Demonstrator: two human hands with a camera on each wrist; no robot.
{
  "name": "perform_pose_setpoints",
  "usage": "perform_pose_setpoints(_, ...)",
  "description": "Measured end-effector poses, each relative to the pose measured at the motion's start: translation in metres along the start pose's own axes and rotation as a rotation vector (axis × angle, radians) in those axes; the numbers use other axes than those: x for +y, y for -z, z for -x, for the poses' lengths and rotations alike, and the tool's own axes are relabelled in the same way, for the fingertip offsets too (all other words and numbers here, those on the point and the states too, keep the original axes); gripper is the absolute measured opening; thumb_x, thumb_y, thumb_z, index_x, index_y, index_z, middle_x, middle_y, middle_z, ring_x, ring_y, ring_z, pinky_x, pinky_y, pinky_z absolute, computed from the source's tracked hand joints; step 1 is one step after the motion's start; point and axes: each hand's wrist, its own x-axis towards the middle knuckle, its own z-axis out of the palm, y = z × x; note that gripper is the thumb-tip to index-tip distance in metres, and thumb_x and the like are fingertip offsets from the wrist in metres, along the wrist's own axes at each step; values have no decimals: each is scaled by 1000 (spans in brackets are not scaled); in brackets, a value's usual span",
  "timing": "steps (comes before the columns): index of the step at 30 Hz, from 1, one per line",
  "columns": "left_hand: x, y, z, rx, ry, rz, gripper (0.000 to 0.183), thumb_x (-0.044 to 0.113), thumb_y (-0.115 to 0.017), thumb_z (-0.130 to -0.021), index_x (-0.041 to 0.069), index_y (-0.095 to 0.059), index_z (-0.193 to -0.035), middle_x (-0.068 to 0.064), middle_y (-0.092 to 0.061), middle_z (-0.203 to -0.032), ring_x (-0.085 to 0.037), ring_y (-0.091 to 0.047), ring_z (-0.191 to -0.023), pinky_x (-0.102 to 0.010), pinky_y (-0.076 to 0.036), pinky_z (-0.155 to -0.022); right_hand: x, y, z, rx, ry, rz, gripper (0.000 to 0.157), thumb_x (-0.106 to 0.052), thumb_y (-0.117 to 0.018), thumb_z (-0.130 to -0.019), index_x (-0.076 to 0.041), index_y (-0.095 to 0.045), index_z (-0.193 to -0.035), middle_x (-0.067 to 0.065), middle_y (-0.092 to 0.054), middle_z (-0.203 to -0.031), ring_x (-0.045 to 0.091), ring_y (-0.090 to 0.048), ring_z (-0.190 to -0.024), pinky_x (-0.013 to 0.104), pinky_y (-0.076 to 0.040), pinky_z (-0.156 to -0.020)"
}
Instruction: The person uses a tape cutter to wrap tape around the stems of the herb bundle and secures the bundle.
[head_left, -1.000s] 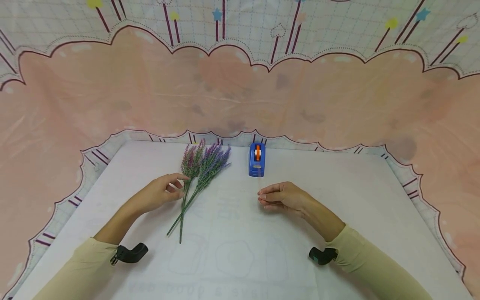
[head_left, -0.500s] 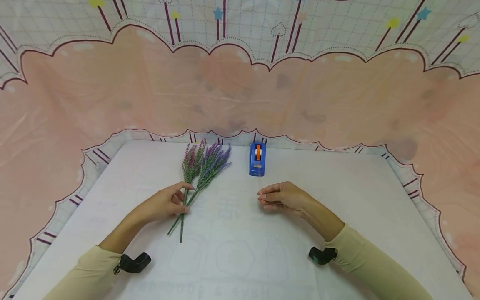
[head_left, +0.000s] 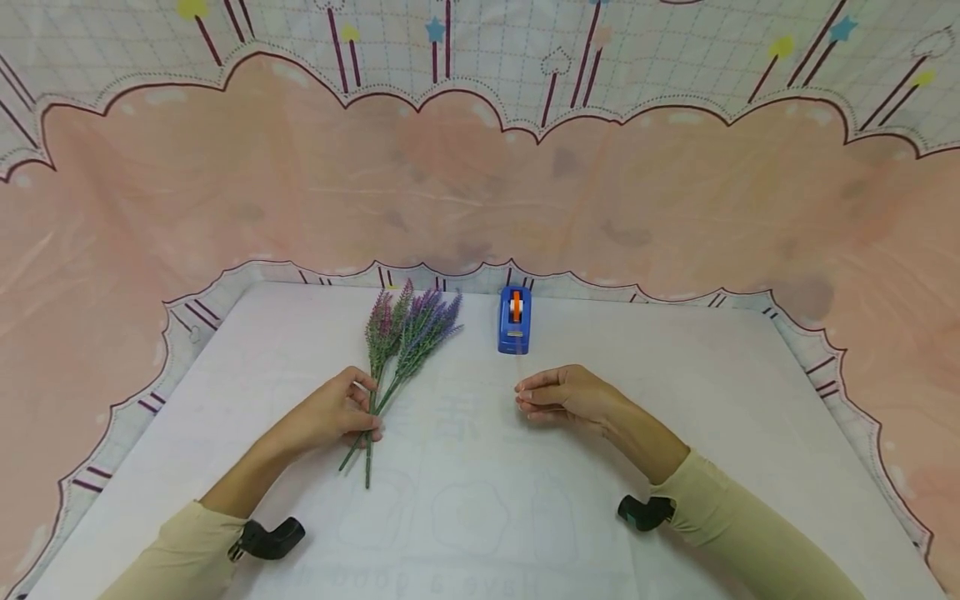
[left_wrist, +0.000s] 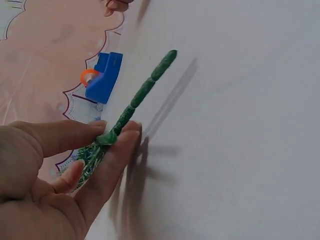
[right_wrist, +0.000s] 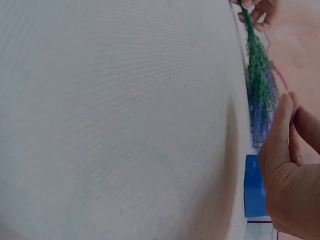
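Two artificial lavender sprigs, a pinkish one (head_left: 383, 330) and a purple one (head_left: 426, 329), lie with their green stems crossing, flower heads toward the back. My left hand (head_left: 333, 410) pinches the stems between thumb and fingers near the crossing. In the left wrist view, a wrapped green stem (left_wrist: 145, 92) sticks out past the fingertips. My right hand (head_left: 573, 396) hovers over the table with relaxed, loosely bent fingers, thumb near the fingertips. Nothing can be seen held in it. Just beyond it stands a blue tape dispenser (head_left: 513, 333) with an orange hub.
A white tabletop (head_left: 465, 500) with faint printed outlines lies under the hands. Behind and around it hangs a pink cloth (head_left: 480, 192) with a scalloped, patterned border. Black wrist cameras (head_left: 270, 538) protrude from both cuffs.
My left hand has moved down along the sprigs from beside the flower heads and now grips the stems, which have shifted slightly. The right hand and the tape dispenser have stayed put.
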Motion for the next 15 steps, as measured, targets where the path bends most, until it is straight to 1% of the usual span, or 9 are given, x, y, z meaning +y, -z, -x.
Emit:
perform_pose_setpoints(2, -2, 0, 2, -12, 38, 105, 63, -4, -66, -93, -6, -24, -140, -24, -49, -112, -28, -74, -85, -41, -60, -67, 0, 0, 0, -2, 1, 2, 33, -2, -65, -98, 9, -62, -129, 19, -73, -115, 18, -73, -92, 30, -59, -83)
perform_pose_setpoints(4, -3, 0, 3, -24, 55, 169, 74, -2, -65, -94, -4, -13, -147, -28, -51, -122, -27, -74, -89, -40, -61, -71, 1, 0, -1, -2, 3, 4, 33, -2, -64, -98, 10, -62, -129, 19, -73, -115, 18, -73, -93, 30, -59, -83)
perform_pose_setpoints(6, -5, 2, 5, -49, 56, 214, 85, 0, -66, -95, -2, -4, -153, -28, -56, -128, -24, -74, -93, -37, -60, -75, 1, 0, -1, -4, 7, 6, 34, -1, -64, -98, 10, -61, -129, 19, -73, -115, 19, -73, -93, 30, -59, -83)
perform_pose_setpoints(8, -7, 5, 6, -96, 41, 275, 90, 1, -64, -96, -4, 2, -156, -25, -63, -127, -21, -73, -98, -34, -59, -82, 1, 0, -1, -6, 12, 8, 34, -1, -64, -98, 11, -61, -129, 19, -73, -115, 19, -73, -93, 30, -59, -83)
perform_pose_setpoints(10, -9, 7, 8, -157, 26, 343, 89, 1, -62, -97, -7, 4, -157, -21, -67, -125, -18, -72, -103, -32, -58, -88, 1, 0, -1, -8, 15, 9, 34, -1, -64, -98, 11, -61, -129, 19, -73, -115, 19, -73, -93, 30, -59, -83)
perform_pose_setpoints(12, -11, 9, 10, -221, 17, 422, 85, 0, -58, -99, -10, 3, -157, -18, -66, -125, -18, -71, -107, -32, -56, -91, 1, 1, -1, -11, 19, 13, 34, -1, -64, -98, 11, -61, -129, 19, -73, -115, 19, -73, -94, 30, -59, -83)
perform_pose_setpoints(14, -12, 9, 11, -270, 9, 482, 82, -2, -55, -101, -10, 3, -157, -16, -65, -125, -20, -70, -109, -33, -56, -92, 1, 1, -1, -14, 19, 13, 34, -1, -64, -98, 11, -60, -130, 19, -73, -115, 19, -73, -94, 30, -59, -83)
perform_pose_setpoints(15, -13, 9, 12, -283, 12, 500, 81, -1, -55, -101, -9, 2, -158, -16, -64, -124, -21, -70, -109, -34, -57, -92, 1, 0, -1, -16, 20, 14, 34, -1, -63, -98, 12, -60, -130, 19, -72, -116, 19, -73, -94, 30, -59, -83)
